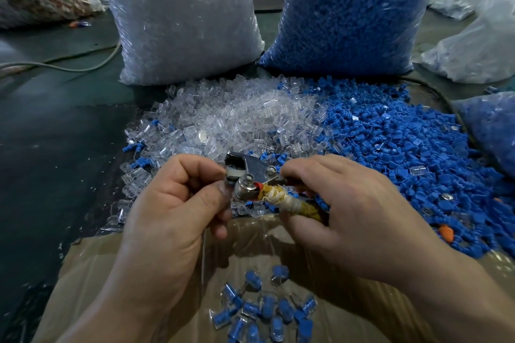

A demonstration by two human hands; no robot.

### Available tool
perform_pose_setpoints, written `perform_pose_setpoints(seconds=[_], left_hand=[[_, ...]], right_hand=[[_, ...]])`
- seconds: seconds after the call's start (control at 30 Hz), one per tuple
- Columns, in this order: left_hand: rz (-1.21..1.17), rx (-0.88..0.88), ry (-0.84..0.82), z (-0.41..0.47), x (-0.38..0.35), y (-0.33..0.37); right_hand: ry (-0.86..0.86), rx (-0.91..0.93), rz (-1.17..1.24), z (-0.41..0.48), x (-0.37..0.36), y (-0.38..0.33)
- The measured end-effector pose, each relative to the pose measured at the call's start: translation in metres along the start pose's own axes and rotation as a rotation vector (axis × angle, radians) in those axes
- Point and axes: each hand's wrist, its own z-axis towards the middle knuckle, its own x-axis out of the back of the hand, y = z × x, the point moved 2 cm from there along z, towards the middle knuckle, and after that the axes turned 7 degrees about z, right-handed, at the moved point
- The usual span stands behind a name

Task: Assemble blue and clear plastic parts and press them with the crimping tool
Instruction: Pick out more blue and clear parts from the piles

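Two hands: left hand (172, 203) pinches the light, slippery plastic part (232, 174) in the crimping tool (252, 172); right hand (348, 211), 3 o'clock, grips wrapped handles (295, 203).

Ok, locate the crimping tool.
Head view, centre: the crimping tool sits in the right hand, its head holding a clear part the left hand pinches, above the cardboard.

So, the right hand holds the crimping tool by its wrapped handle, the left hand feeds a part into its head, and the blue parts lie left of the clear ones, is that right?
No: the head view shows the blue parts lying right of the clear parts. Otherwise yes: the right hand grips the crimping tool by its handle, the left hand a part at its head.
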Motion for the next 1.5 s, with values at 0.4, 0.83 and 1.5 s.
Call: perform_pose_setpoints(seconds=[0.4,0.83,1.5], left_hand=[[0.049,-0.005,-0.001,-0.002,0.002,0.005],[0.113,0.008,0.039,-0.002,0.003,0.007],[0.528,0.017,0.008,-0.008,-0.005,-0.012]], right_hand=[[-0.013,-0.003,0.002,-0.001,0.001,0.000],[-0.043,-0.067,-0.056,-0.002,0.001,0.003],[0.114,0.139,-0.117,0.006,-0.021,-0.019]])
